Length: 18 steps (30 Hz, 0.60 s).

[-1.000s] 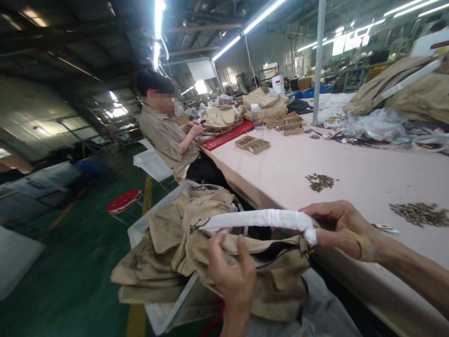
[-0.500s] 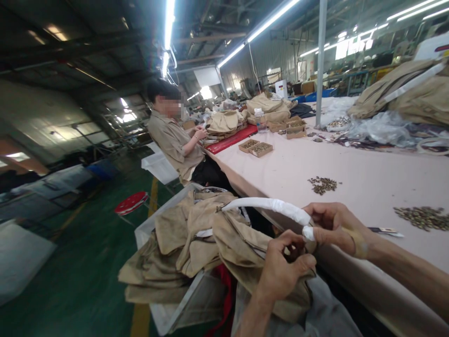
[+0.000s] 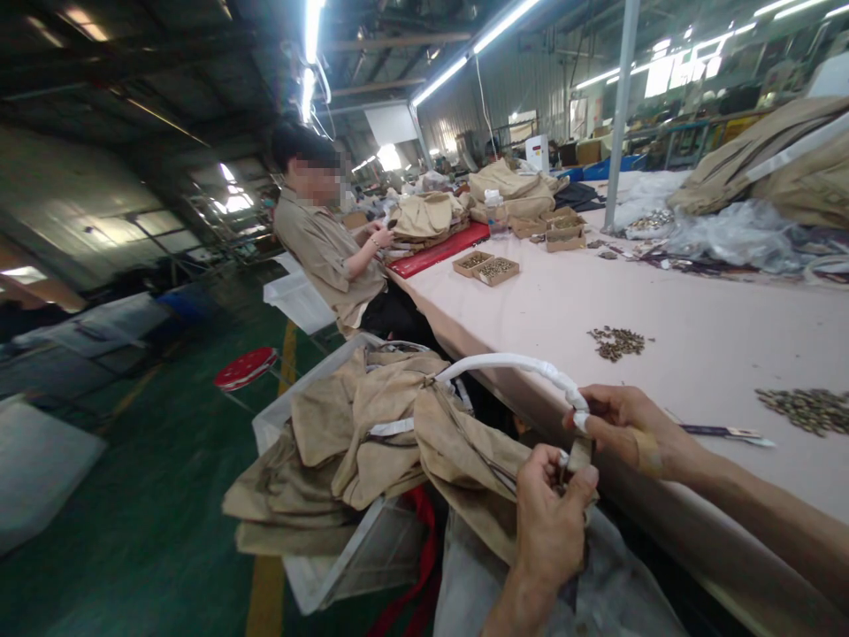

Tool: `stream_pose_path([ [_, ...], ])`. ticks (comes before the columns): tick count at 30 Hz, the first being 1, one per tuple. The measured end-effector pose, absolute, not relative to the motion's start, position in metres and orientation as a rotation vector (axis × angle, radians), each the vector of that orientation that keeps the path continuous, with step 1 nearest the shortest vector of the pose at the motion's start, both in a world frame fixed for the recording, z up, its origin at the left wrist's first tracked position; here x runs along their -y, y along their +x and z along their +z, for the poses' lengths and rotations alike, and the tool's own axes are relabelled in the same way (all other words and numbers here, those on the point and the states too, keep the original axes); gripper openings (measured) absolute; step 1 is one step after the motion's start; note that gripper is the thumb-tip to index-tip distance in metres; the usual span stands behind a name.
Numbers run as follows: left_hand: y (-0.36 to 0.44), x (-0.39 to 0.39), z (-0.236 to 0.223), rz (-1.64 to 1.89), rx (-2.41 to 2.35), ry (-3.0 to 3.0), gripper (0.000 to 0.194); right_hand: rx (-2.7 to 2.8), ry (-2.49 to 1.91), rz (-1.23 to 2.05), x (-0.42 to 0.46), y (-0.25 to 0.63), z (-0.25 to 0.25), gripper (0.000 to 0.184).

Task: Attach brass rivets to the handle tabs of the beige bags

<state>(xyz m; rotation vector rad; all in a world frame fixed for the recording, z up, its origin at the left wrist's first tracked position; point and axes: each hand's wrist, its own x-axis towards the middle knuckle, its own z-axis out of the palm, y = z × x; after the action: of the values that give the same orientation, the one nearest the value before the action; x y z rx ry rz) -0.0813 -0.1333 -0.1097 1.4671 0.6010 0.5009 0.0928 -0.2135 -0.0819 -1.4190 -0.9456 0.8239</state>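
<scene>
Green floor (image 3: 179,469), pale table (image 3: 531,323), one tan bag (image 3: 457,447) with white handle (image 3: 514,361).
Bag: unzipped in part, beside the table edge, draped over the side of a plastic bin (image 3: 332,571) heaped with tan cloth pieces (image 3: 325,420); handle arched upward. Right hand (image 3: 620,420): thumb and fingers grasping the near end of the handle; tan bandage (image 3: 646,451) near the wrist. Left hand (image 3: 550,513): thumb and fingers pinching the bag just below that end, exact spot hidden. Red strap (image 3: 424,535): hanging by the bin. On the table: two heaps of small metal pieces (image 3: 618,342), slim tool (image 3: 720,433) near the right forearm, two small boxes (image 3: 486,267) of metal pieces, red board (image 3: 441,249). Beyond the bin: co-worker (image 3: 322,243) in a tan shirt at the table, red stool (image 3: 245,368).
</scene>
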Motion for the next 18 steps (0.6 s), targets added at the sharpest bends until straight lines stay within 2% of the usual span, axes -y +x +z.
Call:
stream_pose_path([
  [5, -0.079, 0.135, -0.119, 0.465, -0.592, 1.387, 0.029, 0.575, -1.070, 1.056, 0.205, 0.089, -0.101, 0.040],
  [9, -0.076, 0.130, -0.125, 0.473, -0.576, 1.396, 0.037, 0.326, -0.986, 1.150, 0.198, 0.083, -0.115, 0.032],
  [14, -0.077, 0.122, -0.135, 0.426, -0.591, 1.405, 0.047, 0.355, -1.060, 1.182, 0.191, 0.084, -0.128, 0.031],
  [18, -0.076, 0.115, -0.136, 0.387, -0.614, 1.499, 0.046, 0.550, -1.309, 1.097, 0.203, 0.093, -0.119, 0.044],
])
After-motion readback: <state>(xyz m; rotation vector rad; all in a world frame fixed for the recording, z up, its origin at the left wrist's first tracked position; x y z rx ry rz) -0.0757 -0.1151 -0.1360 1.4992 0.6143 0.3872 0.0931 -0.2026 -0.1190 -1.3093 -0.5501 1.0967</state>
